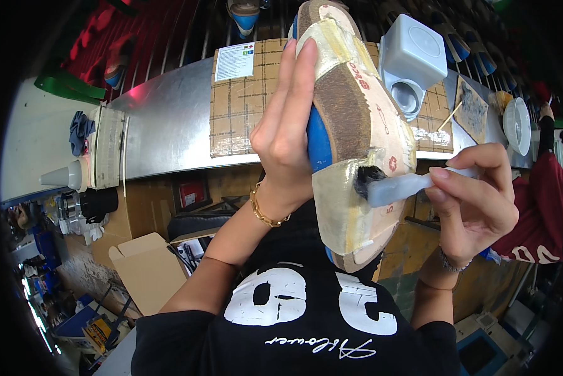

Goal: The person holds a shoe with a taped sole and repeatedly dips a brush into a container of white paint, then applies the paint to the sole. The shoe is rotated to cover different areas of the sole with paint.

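Note:
My left hand (284, 119) grips a shoe on a blue last (341, 116), bottom turned up toward me. Its fingers wrap the left edge of the shoe. Brown roughened strips, pale insole board and yellowish taped or coated patches show on the underside. In my right hand (472, 203) is a brush with a whitish translucent handle (397, 189), pinched between thumb and fingers. The brush's dark bristles (368, 182) touch the shoe's underside near its lower patch. The side of the shoe facing away from me is hidden.
A white plastic dispenser bottle (413, 56) stands on flattened cardboard (234, 119) over a metal bench (162, 119). To the right are a stained board with a stick (469, 113), a white bowl (517, 125) and a person's maroon sleeve (544, 200). Several lasted shoes sit on the rollers beyond.

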### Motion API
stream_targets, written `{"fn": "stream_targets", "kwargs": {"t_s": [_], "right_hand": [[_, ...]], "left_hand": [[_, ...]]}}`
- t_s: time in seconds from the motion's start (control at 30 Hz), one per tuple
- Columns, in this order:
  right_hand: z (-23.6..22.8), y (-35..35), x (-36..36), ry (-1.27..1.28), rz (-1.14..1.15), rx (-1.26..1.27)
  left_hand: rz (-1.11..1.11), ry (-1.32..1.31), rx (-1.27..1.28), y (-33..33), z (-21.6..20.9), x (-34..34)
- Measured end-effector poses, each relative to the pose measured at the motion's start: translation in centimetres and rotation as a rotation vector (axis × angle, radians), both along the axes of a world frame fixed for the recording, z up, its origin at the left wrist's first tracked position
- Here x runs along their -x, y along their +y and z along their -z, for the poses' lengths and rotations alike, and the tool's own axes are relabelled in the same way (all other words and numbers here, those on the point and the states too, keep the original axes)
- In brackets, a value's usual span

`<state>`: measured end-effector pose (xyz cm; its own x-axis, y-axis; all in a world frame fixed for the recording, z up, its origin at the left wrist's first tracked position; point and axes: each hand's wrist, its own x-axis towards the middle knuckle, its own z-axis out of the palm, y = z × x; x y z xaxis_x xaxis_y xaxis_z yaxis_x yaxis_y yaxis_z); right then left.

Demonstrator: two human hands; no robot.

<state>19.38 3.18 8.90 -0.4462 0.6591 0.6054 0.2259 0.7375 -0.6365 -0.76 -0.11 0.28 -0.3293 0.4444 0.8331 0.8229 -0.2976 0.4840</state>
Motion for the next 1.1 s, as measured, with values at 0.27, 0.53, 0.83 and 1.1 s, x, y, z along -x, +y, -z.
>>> {"fn": "stream_targets", "kwargs": {"t_s": [0.27, 0.53, 0.83, 1.1], "right_hand": [[-0.4, -0.4, -0.3, 0.005, 0.047, -0.019], [-0.3, -1.2, -0.1, 0.012, 0.002, -0.054], [-0.8, -1.4, -1.2, -0.123, -0.103, -0.118], [-0.5, -0.3, 1.3, 0.038, 0.011, 0.057]], "left_hand": [[-0.028, -0.042, 0.025, 0.0, -0.7, -0.7], [0.033, -0.094, 0.086, -0.5, -0.7, -0.3], [0.095, -0.125, 0.115, -0.3, 0.3, 0.0], [0.221, -0.404, 0.180, -0.2, 0.7, -0.7]]}}
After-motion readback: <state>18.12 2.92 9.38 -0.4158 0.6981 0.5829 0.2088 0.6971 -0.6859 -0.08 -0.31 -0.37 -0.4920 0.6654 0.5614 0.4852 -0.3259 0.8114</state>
